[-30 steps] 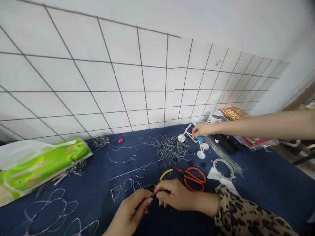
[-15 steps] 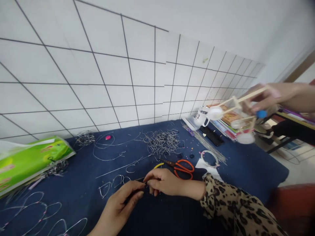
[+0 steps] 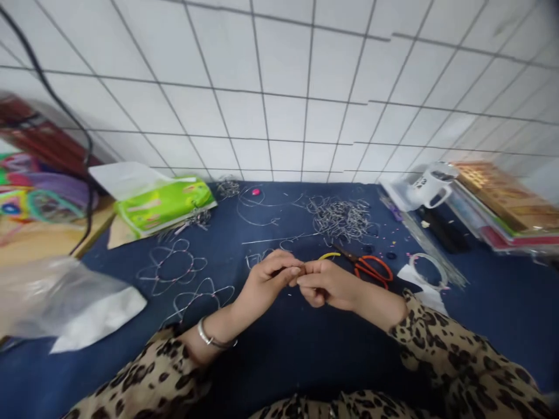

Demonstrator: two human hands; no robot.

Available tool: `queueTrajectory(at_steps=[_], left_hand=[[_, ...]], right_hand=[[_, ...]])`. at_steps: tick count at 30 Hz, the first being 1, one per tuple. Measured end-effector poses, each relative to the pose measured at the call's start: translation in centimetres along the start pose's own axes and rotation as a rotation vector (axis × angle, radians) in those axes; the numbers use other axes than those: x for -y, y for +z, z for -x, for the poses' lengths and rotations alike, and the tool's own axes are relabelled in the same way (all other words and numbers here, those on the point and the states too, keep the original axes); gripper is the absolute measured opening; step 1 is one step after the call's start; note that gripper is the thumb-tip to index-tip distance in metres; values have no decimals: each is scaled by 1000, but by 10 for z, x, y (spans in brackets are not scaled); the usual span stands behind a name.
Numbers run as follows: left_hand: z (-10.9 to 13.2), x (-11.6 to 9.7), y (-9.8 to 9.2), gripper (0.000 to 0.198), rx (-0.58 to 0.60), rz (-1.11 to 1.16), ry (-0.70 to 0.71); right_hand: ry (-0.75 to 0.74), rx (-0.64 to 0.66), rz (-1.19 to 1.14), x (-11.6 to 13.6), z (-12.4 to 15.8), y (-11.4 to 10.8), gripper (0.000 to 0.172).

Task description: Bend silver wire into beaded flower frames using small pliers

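My left hand [image 3: 271, 279] and my right hand [image 3: 328, 283] meet fingertip to fingertip above the dark blue cloth [image 3: 301, 349]. Both are closed in a pinch, and whatever lies between the fingers is too small or hidden to name. Just behind the right hand lie orange-handled scissors [image 3: 376, 269] and a yellow-handled tool [image 3: 329, 255], partly covered. Bent wire pieces [image 3: 253, 260] rest beyond the left hand. Farther back is a tangled heap of short silver wires [image 3: 340, 218]. Two flower-shaped wire loops with pink beads [image 3: 174, 267] lie to the left.
A green tissue pack [image 3: 166, 203] and a plastic bag [image 3: 65, 297] are on the left. At right stand a white mug [image 3: 432, 185], stacked books [image 3: 506, 203], a wire coil [image 3: 428, 270] and a bundle of straight wires [image 3: 430, 247]. A tiled wall [image 3: 283, 116] closes the back.
My view has swung left and down, bringing the plastic bag and colourful items into sight. Another person's hand with a stick-and-cup object has left the view. My hands still pinch together.
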State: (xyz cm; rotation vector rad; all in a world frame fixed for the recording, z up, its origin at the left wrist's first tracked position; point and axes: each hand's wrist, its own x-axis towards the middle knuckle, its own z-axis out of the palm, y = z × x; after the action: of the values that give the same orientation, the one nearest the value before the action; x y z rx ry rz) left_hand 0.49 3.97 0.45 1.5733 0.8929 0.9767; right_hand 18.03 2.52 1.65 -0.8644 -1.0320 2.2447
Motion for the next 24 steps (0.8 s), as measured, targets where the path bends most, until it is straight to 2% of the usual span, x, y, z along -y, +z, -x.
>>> queueTrajectory(at_steps=[3, 6, 13, 16, 20, 24], left_hand=[[-3, 1, -3, 16, 73, 65, -23], [-5, 2, -5, 17, 105, 93, -56], [-6, 4, -4, 18, -68, 171, -215], [-4, -1, 0, 18, -126, 188, -245], [7, -10, 5, 17, -134, 206, -283], [25, -13, 8, 16, -129, 360, -320]], right_hand=[[63, 24, -77, -1, -5, -5, 9], [68, -22, -74, -5, -6, -11, 9], [-182, -262, 125, -10, -7, -14, 20], [-268, -292, 208, -13, -3, -11, 21], [-305, -312, 267, -18, 0, -5, 19], [-318, -287, 306, -23, 1, 0, 19]])
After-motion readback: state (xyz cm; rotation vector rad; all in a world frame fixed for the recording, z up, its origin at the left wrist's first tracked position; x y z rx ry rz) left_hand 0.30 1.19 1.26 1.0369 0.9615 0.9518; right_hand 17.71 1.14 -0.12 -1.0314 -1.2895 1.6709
